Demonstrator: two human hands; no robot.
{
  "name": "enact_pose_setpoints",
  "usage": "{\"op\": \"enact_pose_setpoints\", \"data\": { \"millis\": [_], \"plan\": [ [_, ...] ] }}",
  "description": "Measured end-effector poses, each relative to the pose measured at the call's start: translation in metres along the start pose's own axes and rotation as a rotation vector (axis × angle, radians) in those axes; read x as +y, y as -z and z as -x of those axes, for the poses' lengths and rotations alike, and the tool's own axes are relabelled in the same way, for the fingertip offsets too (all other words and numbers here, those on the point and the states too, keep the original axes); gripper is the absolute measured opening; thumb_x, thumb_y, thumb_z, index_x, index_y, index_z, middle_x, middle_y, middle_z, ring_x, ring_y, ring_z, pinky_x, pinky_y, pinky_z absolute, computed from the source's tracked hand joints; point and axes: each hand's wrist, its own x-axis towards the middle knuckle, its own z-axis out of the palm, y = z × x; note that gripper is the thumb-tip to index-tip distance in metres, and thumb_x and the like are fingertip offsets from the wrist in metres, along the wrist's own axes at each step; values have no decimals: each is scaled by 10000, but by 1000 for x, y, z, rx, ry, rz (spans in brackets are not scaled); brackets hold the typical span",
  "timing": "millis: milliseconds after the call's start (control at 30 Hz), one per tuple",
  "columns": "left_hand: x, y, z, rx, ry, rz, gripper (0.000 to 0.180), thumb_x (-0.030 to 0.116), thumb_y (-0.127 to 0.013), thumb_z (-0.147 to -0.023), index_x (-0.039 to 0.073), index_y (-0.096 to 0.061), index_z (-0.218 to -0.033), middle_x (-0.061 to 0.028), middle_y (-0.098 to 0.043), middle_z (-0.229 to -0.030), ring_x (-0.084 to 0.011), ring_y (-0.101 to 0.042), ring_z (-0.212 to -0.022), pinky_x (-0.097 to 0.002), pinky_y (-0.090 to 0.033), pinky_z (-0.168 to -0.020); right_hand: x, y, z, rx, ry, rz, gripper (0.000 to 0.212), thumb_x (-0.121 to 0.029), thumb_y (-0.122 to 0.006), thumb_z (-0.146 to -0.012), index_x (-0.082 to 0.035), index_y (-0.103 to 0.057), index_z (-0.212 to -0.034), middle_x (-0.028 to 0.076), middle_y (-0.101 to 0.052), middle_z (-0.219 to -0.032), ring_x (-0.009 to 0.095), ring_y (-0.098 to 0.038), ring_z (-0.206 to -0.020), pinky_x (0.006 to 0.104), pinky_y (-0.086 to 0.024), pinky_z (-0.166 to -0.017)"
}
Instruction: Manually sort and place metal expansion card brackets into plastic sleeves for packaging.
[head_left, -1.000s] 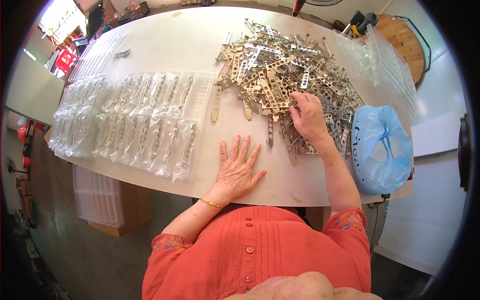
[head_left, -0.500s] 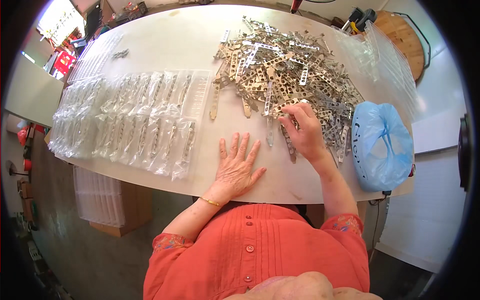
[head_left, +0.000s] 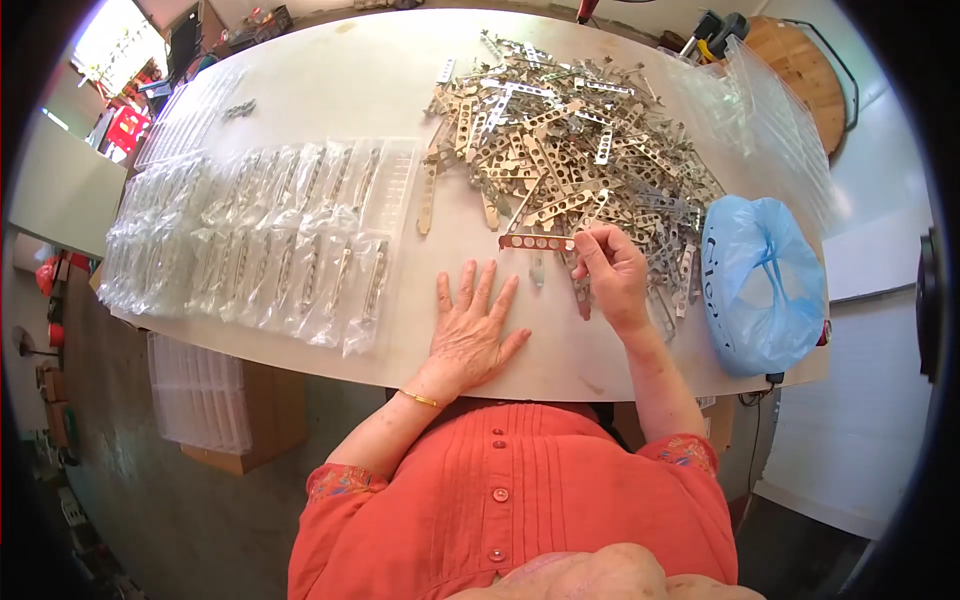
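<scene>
Between thumb and fingers, my right hand [head_left: 612,277] pinches one end of a perforated metal strip [head_left: 537,242]. The strip lies level, pointing left, with a row of round holes along it. It is just off the near edge of a large heap of similar metal strips [head_left: 560,150]. My left hand [head_left: 473,325] rests flat on the pale table [head_left: 410,365], fingers spread and holding nothing. To its left are rows of clear plastic bags [head_left: 290,280] with metal strips inside, laid on a clear ribbed tray [head_left: 397,190].
A blue plastic bag [head_left: 765,285] stands at the table's right edge. Clear plastic trays [head_left: 775,140] lie at the far right. A few small metal pieces [head_left: 240,109] sit at the far left. Below the table's left edge, more clear trays [head_left: 200,390] lean against a cardboard box [head_left: 275,410].
My right hand has taken hold of a metal strip from the near side of the heap and moved slightly toward me. My left hand stays flat in place.
</scene>
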Motion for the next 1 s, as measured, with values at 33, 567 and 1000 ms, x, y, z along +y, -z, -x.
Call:
{"op": "enact_pose_setpoints", "data": {
  "millis": [33, 567, 1000],
  "plan": [
    [0, -1, 0, -1, 1, 0, 731, 558, -481, -964, 118, -349, -1534, -231, -248, -1591, -415, -148, -1499, -620, -14, -1185, 2, 1, 1, -6, -43, -85, 155, -189, -672, -972, -39, -649, -940, -24, -617, -680, 39, -569, -593, 195, -431, -535],
    [-5, -4, 2, 128, -24, 80, 632, 378, -590, -953, 28, -428, -1454, -219, -374, -1523, -384, -280, -1457, -598, -104, -1187, 4, 12, 46, -44, -359, -257, 198, -214, -643, -989, -16, -634, -991, 50, -664, -844, 116, -657, -680, 265, -570, -653],
    [-16, -14, 4, 467, 9, 462, 563, 61, -700, -871, -1, -467, -1380, -175, -606, -1251, -337, -588, -1168, -489, -366, -1115, 10, 7, 47, -212, -464, -382, 189, -215, -641, -982, -28, -621, -960, 45, -640, -796, 107, -627, -603, 265, -553, -595]
  ]
}}
